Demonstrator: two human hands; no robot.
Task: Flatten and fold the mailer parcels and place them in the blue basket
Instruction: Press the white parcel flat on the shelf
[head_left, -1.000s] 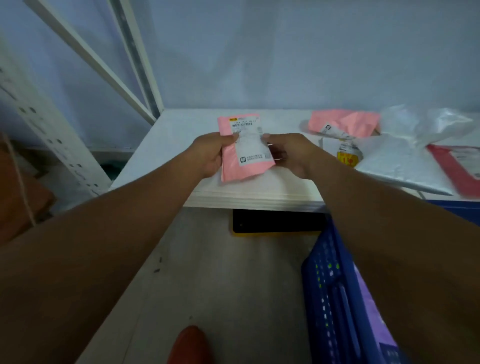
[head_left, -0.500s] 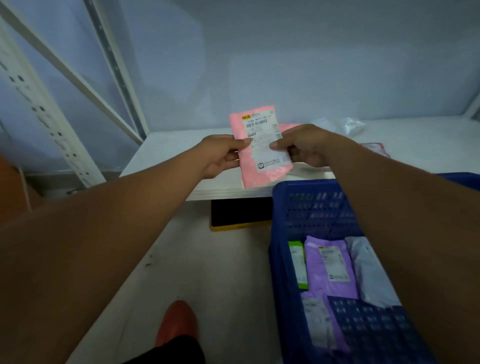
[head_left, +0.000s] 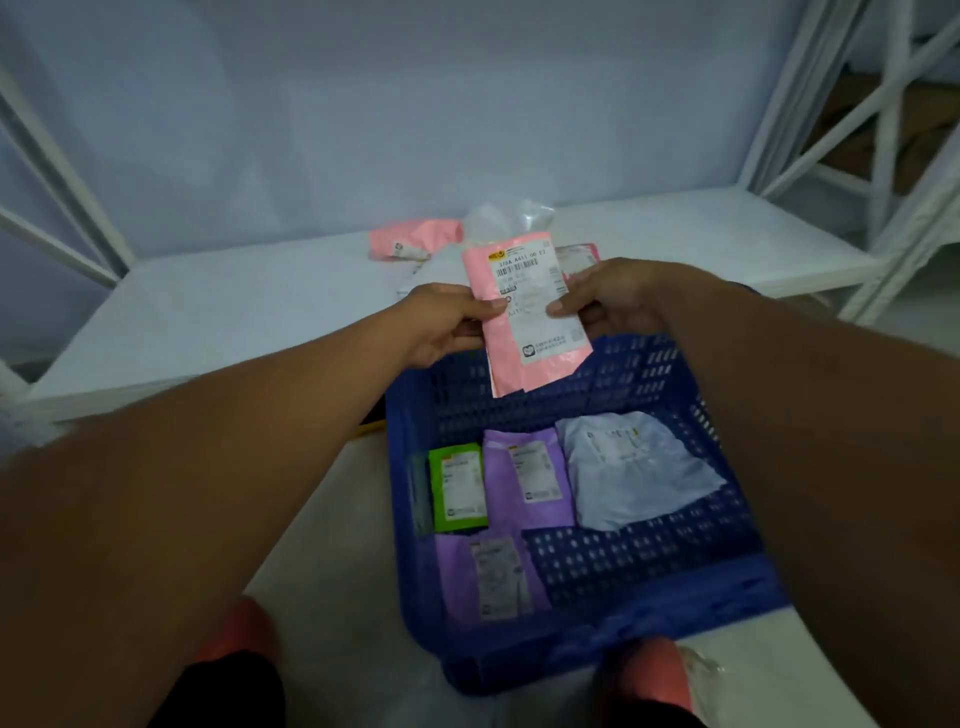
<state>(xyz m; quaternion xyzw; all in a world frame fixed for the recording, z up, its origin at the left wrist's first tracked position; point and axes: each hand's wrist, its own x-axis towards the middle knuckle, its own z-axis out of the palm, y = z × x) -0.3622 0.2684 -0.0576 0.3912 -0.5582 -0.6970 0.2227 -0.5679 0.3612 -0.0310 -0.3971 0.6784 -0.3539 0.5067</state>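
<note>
A folded pink mailer (head_left: 524, 332) with a white shipping label hangs upright over the far rim of the blue basket (head_left: 639, 577). My left hand (head_left: 447, 325) pinches its left edge and my right hand (head_left: 613, 299) pinches its right edge. Inside the basket lie a green mailer (head_left: 460, 488), two purple mailers (head_left: 530, 475) (head_left: 488, 577) and a white mailer (head_left: 631, 467), all flat. On the white shelf (head_left: 234, 312) behind sit another pink mailer (head_left: 410, 241) and a crumpled clear bag (head_left: 509, 218).
The basket stands on the pale floor in front of the shelf, between my orange shoes (head_left: 239, 631) (head_left: 649, 675). White metal rack frames rise at the left (head_left: 62, 228) and right (head_left: 883, 171). A red-edged mailer (head_left: 579, 257) peeks out behind my right hand.
My view has swung right and down, bringing the whole basket into sight. Both hands have carried the pink mailer from over the shelf edge to above the basket's far rim.
</note>
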